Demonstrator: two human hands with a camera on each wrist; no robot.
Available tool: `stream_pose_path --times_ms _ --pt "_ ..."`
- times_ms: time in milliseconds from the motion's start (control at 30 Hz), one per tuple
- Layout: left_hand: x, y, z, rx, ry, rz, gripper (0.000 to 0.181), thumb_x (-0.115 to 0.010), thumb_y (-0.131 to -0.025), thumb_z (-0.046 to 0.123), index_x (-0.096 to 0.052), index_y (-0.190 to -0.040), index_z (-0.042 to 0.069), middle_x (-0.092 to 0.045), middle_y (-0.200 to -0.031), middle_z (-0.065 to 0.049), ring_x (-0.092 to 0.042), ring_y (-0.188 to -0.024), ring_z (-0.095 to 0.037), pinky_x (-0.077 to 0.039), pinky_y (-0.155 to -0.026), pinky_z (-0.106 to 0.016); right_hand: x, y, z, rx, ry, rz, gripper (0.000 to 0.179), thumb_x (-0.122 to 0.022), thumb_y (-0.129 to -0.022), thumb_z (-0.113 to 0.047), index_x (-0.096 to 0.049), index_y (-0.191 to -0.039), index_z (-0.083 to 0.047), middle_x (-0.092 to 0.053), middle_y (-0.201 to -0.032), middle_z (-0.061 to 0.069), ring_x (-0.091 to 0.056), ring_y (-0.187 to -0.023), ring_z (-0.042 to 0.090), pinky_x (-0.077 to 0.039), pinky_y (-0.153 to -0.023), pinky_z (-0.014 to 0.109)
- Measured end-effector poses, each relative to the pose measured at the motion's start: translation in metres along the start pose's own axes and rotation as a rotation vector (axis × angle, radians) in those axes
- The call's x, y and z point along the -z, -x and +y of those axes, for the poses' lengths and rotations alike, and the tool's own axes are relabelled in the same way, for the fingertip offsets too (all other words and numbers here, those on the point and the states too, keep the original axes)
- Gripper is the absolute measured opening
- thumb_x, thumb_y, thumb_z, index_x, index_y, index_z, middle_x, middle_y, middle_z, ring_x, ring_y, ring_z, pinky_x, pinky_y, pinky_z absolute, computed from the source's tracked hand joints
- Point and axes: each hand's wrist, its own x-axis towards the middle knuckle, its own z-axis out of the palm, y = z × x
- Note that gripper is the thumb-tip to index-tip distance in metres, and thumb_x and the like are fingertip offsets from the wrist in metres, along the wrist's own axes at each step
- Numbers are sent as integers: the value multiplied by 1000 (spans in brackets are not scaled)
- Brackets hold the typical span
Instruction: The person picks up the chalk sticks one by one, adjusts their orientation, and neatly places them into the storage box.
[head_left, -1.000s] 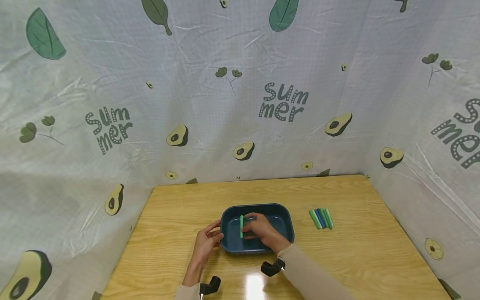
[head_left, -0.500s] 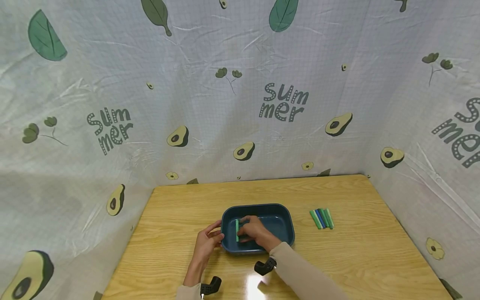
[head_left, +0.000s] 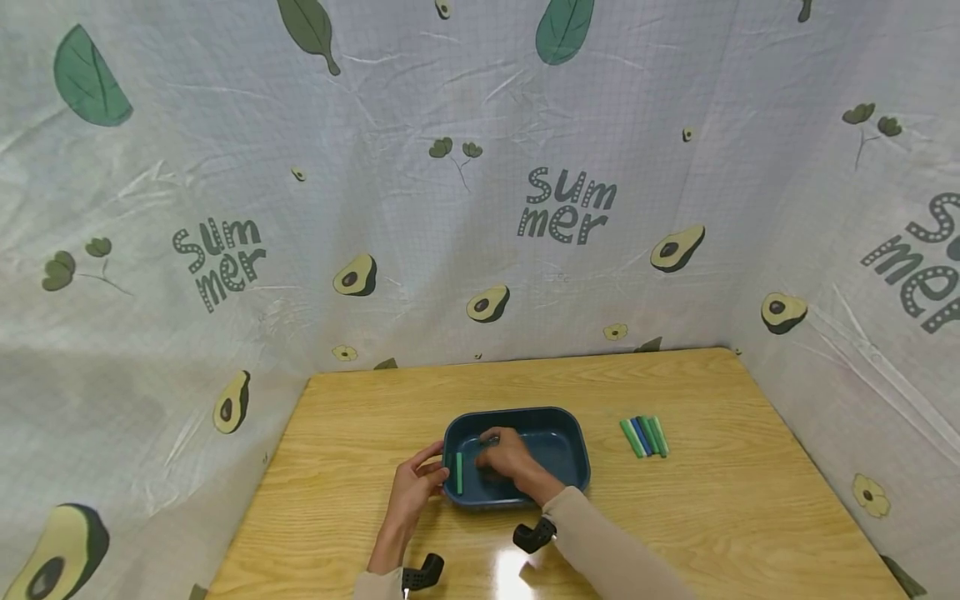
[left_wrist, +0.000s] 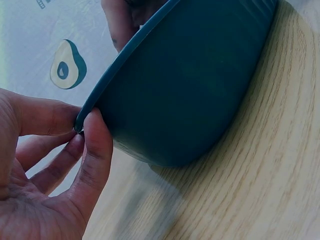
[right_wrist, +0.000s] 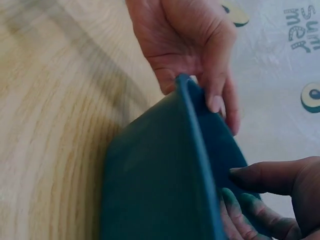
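A dark blue rectangular tray (head_left: pixel 555 450) stands on the table. My left hand (head_left: pixel 408 496) holds its left rim, thumb outside and fingers over the edge; in the left wrist view the left hand (left_wrist: pixel 55 175) pinches that rim. Inside the tray, a slim green stick (head_left: pixel 459 473) lies along the left wall. To the right of the stick, my right hand (head_left: pixel 512 457) is down in the tray, apart from it. In the right wrist view the thumb and fingers of the right hand (right_wrist: pixel 307 192) are spread, and nothing shows between them; some fingertips look greenish.
Several green, blue and pale sticks (head_left: pixel 643 437) lie side by side on the wooden table (head_left: pixel 720 483), right of the tray. A printed white sheet (head_left: pixel 420 217) hangs behind and along both sides of the table.
The green stick has moved left across the tray to its left wall, and my right hand has let go of it. My left hand stays at the rim.
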Motion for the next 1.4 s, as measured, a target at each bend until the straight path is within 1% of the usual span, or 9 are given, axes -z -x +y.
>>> stream_pose_path --times_ms 133,267,333,500,567,833,1067,1267,1400 --pt "1 -2 -1 -5 -4 6 50 -62 -89 -3 -54 -139 0 -56 -132 -25 -63 -85 -12 -55 -63 -30 5 4 -7 49 -6 -7 41 -70 -77 -1 -63 -118 0 -70 -84 11 -67 -65 20 -57 -61 37" --pt "1 -3 0 -12 -1 8 50 -63 -89 -3 -54 -138 0 -57 -131 -24 -62 -83 -10 -54 -62 -29 11 12 -16 95 -10 -12 36 -71 -82 -4 -63 -117 -2 -70 -94 13 -68 -74 21 -58 -65 38" --pt "1 0 7 -10 8 2 50 -62 -89 -4 -53 -138 -2 -56 -131 -25 -62 -83 -11 -55 -62 -31 16 15 -20 124 -1 -7 34 -72 -83 -6 -63 -117 -3 -70 -98 14 -69 -77 22 -58 -67 38" --pt "1 -1 7 -8 1 -1 50 -61 -89 -6 -52 -138 -4 -54 -132 -28 -62 -85 -13 -56 -63 -32 33 26 -29 169 -8 3 36 -71 -87 -9 -61 -121 0 -69 -107 17 -69 -87 32 -59 -76 44" --pt "1 -5 0 -14 -1 7 50 -61 -89 -5 -52 -139 -3 -54 -133 -27 -62 -85 -12 -55 -62 -30 40 30 -31 176 -20 11 38 -69 -89 -9 -59 -123 2 -68 -109 18 -68 -91 36 -58 -78 46" --pt "-1 -5 -2 -57 3 12 49 -62 -87 -5 -55 -135 -4 -57 -128 -26 -62 -82 -9 -54 -60 -29 69 43 -34 209 -8 109 36 -69 -89 -8 -61 -123 -1 -68 -104 15 -69 -89 27 -57 -80 47" --pt "1 -4 -3 -22 16 9 49 -61 -88 -6 -55 -136 -2 -56 -130 -25 -60 -83 -9 -53 -61 -28 98 52 -29 191 -18 213 34 -69 -87 -5 -63 -121 -2 -68 -104 15 -69 -88 25 -58 -78 42" --pt "3 -3 -5 -21 12 13 48 -60 -89 -5 -55 -137 -2 -55 -132 -25 -61 -85 -10 -54 -62 -27 119 58 -25 210 -46 246 36 -67 -90 -7 -60 -125 0 -67 -111 20 -70 -94 28 -58 -83 44" --pt "3 -1 -6 -12 13 11 48 -60 -89 -5 -54 -137 -2 -55 -132 -25 -60 -84 -9 -54 -62 -27 133 64 -23 210 -58 269 37 -67 -91 -7 -58 -126 1 -66 -113 21 -70 -96 26 -58 -85 42"
